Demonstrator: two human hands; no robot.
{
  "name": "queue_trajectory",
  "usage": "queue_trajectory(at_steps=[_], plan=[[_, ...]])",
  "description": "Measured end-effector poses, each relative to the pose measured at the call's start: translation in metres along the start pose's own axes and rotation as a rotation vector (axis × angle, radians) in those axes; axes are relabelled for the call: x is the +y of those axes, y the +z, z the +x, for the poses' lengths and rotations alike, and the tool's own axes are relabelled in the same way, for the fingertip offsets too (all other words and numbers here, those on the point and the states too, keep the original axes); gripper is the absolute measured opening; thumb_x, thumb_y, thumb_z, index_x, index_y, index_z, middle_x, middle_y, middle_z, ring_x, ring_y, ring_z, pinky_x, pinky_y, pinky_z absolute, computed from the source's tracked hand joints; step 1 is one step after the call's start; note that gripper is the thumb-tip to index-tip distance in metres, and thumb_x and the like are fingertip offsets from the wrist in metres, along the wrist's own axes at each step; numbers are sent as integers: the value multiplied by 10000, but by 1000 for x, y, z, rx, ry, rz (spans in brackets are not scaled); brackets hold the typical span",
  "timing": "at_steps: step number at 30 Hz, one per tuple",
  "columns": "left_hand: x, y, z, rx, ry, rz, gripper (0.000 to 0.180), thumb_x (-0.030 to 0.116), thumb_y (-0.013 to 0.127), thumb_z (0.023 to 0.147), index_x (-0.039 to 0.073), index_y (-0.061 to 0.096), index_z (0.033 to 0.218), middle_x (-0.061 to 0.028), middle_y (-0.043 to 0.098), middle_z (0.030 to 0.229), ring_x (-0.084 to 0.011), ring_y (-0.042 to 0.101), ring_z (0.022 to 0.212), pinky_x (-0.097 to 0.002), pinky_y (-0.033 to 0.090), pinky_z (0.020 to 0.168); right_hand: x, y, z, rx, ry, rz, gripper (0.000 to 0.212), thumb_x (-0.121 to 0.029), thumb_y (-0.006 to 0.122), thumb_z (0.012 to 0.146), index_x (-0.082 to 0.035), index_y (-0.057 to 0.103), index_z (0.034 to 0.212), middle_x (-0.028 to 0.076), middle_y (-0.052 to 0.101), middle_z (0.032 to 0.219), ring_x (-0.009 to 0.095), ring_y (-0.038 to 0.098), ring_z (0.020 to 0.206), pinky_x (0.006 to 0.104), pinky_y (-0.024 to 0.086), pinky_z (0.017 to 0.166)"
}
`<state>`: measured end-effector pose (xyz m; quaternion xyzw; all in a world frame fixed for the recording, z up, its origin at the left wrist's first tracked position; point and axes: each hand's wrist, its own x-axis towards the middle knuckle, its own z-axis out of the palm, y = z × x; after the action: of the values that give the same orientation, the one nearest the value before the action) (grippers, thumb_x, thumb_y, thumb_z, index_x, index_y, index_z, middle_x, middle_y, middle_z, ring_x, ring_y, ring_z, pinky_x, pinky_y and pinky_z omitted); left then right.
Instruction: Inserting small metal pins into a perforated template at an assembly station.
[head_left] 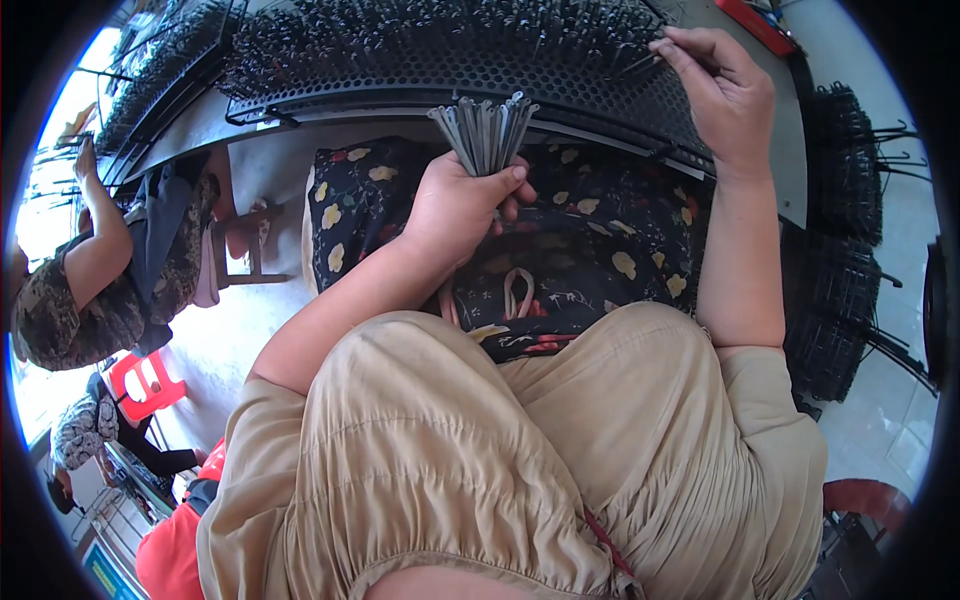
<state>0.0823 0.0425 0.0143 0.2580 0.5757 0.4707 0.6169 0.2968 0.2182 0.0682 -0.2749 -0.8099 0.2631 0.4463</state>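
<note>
My left hand (465,200) is wrapped round a bundle of thin grey metal strips (487,135), held upright above my lap. Their upper ends fan out and show small holes. My right hand (728,95) is raised at the far right, with thumb and forefinger pinched over the right end of a black rack (450,98). A thin, dark, strip-like piece (640,66) shows by those fingertips; its far end is lost among the rack's contents. Dense rows of small dark metal pieces (430,45) fill the rack.
A dark flowered cloth (620,225) covers my lap area. Stacked black wire racks (845,180) stand at the right, their hooks sticking out. A red object (757,25) lies at the far right. At the left another person (100,270) works at the same table, near a red stool (147,385).
</note>
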Motion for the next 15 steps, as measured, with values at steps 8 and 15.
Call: queue_trajectory(at_steps=[8, 15], plan=[[-7, -3, 1, -35, -6, -17, 114, 90, 647, 912, 16, 646, 999, -65, 686, 768, -80, 564, 583, -221, 412, 463, -5, 9, 17, -348, -148, -86, 122, 30, 668, 879, 1, 715, 987, 62, 729, 919, 120, 692, 863, 229, 539, 813], [-4, -5, 2, -22, -23, 12, 63, 97, 630, 923, 38, 653, 929, -56, 688, 773, -77, 567, 575, -232, 433, 468, -5, 25, 10, -21, -18, -159, 124, -25, 691, 876, -12, 734, 992, 67, 743, 943, 114, 692, 901, 229, 532, 811]])
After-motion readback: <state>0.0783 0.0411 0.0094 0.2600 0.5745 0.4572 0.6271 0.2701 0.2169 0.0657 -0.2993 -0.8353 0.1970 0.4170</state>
